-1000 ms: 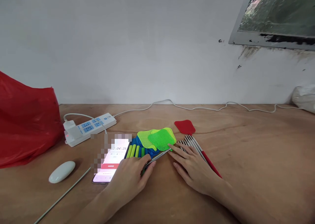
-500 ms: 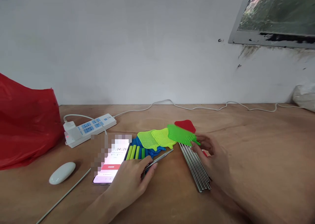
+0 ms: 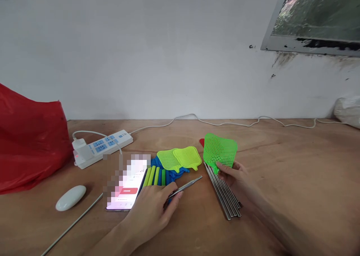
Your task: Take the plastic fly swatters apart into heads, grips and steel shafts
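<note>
- Left hand (image 3: 150, 211) lies palm-down on the table (image 3: 281, 166), fingers pinching a thin metal rod (image 3: 187, 185) that points up-right.
- Behind it: phone (image 3: 126, 190), green and blue grips (image 3: 156, 175), two yellow-green mesh heads (image 3: 180, 158).
- Right hand (image 3: 234, 177), fingers curled, pinches a bright green mesh swatter head (image 3: 219, 151) by its neck, tilted up above the steel rods (image 3: 223, 196).

My left hand (image 3: 149, 214) and right hand (image 3: 234, 179) are both bare, with no gloves, rings or bracelets on them. The fingers are slim and the nails short and plain, without polish. Both wrists are uncovered, no watch or band on either. My forearms run bare to the lower edge of the view, with no sleeve showing anywhere along them.
</note>
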`<control>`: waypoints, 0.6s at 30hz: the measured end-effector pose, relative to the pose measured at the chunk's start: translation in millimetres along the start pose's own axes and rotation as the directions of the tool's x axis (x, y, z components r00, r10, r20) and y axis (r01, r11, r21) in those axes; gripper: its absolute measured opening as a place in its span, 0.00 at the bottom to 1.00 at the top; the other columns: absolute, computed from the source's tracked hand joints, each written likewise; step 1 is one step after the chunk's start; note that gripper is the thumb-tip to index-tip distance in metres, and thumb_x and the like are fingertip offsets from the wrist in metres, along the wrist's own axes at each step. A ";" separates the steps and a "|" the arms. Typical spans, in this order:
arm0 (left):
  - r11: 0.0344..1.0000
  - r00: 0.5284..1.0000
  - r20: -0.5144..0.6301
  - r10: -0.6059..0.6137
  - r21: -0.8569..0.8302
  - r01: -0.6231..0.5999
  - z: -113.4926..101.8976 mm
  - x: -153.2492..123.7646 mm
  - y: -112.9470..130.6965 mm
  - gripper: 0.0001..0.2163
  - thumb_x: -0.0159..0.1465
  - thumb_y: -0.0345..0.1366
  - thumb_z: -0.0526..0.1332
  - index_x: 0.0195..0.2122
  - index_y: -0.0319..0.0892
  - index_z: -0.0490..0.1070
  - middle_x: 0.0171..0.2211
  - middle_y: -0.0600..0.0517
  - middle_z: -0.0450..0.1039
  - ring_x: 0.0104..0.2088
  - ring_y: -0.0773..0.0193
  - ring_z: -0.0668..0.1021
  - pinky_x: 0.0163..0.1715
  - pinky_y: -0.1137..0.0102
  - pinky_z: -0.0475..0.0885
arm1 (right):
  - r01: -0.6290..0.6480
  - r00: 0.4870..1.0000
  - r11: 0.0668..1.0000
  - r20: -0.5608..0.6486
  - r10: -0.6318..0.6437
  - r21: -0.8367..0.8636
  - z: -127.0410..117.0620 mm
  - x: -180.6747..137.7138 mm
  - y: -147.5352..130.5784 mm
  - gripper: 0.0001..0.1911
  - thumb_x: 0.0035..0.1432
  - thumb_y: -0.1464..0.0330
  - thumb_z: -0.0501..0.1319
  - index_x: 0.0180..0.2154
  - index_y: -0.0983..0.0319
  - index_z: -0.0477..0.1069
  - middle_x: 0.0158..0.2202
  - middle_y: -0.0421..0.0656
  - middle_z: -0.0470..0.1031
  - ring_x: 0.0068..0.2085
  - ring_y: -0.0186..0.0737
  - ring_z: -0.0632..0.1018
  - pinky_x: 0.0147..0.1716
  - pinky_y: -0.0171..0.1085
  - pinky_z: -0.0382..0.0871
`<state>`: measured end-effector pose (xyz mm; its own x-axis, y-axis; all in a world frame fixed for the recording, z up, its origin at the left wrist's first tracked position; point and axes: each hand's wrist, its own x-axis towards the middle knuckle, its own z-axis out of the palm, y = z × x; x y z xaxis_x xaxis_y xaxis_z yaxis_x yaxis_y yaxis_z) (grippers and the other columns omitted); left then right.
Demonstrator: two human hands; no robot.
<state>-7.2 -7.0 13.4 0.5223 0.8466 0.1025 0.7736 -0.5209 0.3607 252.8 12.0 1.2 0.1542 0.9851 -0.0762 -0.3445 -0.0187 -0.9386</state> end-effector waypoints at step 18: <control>1.000 1.000 0.023 -0.002 0.004 0.002 1.9 0.5 0.1 0.17 0.73 0.43 0.45 0.32 0.45 0.68 0.22 0.53 0.71 0.25 0.57 0.76 0.24 0.68 0.54 | -0.134 0.987 0.987 0.106 0.124 0.089 10.9 -12.7 12.8 0.18 0.42 0.65 0.79 0.37 0.60 0.82 0.38 0.42 0.83 0.37 0.39 0.83 0.39 0.36 0.80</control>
<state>-6.2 -6.8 11.8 0.5288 0.8449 0.0804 0.7762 -0.5198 0.3569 236.4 1.1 -6.2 0.0111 0.9877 -0.1558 -0.4428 -0.1349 -0.8864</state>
